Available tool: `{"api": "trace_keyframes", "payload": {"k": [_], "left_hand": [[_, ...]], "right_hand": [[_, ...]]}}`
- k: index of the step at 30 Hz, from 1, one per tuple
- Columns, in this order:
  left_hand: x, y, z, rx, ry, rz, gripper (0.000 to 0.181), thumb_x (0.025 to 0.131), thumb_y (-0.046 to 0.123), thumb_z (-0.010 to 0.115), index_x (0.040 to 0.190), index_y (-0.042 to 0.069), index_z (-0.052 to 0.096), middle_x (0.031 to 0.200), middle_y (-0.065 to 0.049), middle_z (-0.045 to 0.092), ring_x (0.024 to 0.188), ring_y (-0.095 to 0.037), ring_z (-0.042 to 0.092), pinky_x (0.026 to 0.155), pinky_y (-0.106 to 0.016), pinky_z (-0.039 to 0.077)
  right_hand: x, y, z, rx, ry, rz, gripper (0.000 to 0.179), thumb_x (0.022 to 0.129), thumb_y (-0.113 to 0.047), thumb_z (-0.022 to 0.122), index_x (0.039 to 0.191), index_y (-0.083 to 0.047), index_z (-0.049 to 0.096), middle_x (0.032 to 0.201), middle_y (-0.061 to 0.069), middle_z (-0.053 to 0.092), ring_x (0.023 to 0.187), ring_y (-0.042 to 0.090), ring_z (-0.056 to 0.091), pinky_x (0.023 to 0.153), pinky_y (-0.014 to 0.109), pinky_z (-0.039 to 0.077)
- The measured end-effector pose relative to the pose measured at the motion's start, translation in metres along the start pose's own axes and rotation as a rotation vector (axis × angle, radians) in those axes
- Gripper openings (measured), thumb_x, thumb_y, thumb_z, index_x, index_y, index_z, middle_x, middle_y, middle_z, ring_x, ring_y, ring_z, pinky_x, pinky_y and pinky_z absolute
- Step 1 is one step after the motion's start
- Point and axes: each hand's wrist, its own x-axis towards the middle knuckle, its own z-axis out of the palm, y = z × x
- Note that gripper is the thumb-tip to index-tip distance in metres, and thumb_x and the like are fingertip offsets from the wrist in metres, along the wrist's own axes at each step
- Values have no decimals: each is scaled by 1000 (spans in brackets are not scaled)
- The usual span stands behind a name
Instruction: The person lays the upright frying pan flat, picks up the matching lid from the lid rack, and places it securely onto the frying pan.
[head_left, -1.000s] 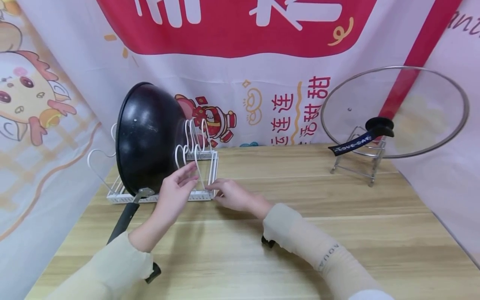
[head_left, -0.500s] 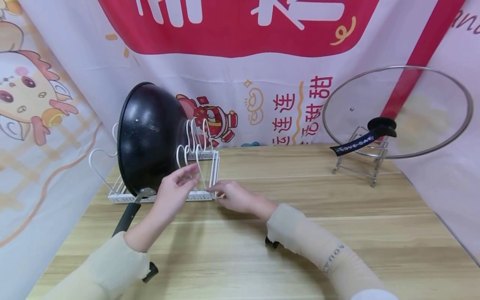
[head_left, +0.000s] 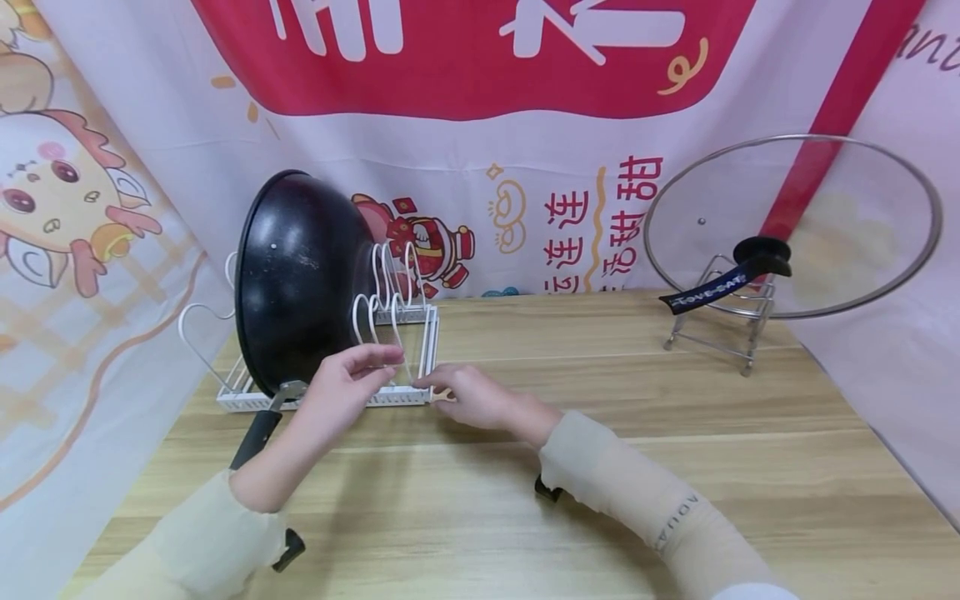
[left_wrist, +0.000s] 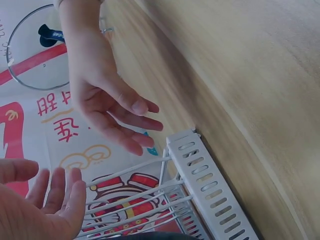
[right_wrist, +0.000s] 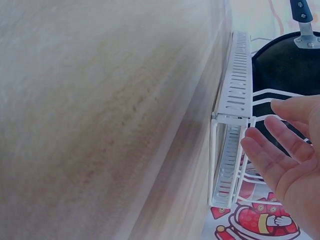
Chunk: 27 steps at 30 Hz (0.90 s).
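Observation:
A white wire pot rack point(head_left: 397, 395) stands on the table at left, with a row of looped dividers. A black wok point(head_left: 300, 275) rests tilted on its side between the dividers, its black handle point(head_left: 257, 437) sticking out toward me. My left hand point(head_left: 341, 387) hovers in front of the loops, fingers loosely bent around nothing. Beside the rack's front right corner is my right hand point(head_left: 476, 397). In the left wrist view its fingers hang relaxed, a little apart from the slotted rail point(left_wrist: 202, 175). The right wrist view shows the same rail point(right_wrist: 237, 80) near the fingertips.
A large glass lid point(head_left: 862, 225) with a black knob leans upright in a small metal stand point(head_left: 750, 329) at the right. Printed cloth point(head_left: 465, 142) hangs behind and at the sides. The wooden table point(head_left: 600, 400) extends to the front and right.
My left hand has dropped slightly from the rack loops. My right hand has barely moved, still beside the rack's corner. The wok, rack and lid stay in place.

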Motion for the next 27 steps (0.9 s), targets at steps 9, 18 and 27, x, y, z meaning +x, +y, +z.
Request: {"api": "trace_keyframes", "payload": {"k": [9,18,27], "left_hand": [[-6,1,-10,17,-58,-27,27,102,12,64,125,-1,69,123,-16,71,112,-26,65,93,-37,53],[-11,-1,-25,17,-138,-18,25,101,10,62,121,-3,70,111,-16,74,97,-24,70,77,-28,55],[-20,8,-47,4,-183,33,25,101,10,64,119,-6,69,103,-11,75,91,-15,71,75,-27,55]], "right_hand": [[-5,-5,-2,-10,15,-65,43,95,0,70,137,-7,64,132,9,67,121,19,62,99,27,51],[-10,-18,-8,21,-31,-52,42,99,-5,67,140,-7,61,137,6,64,126,14,58,104,26,47],[-14,-30,-9,1,-28,-104,40,98,-6,68,138,-7,63,133,6,67,123,15,60,100,24,49]]}}
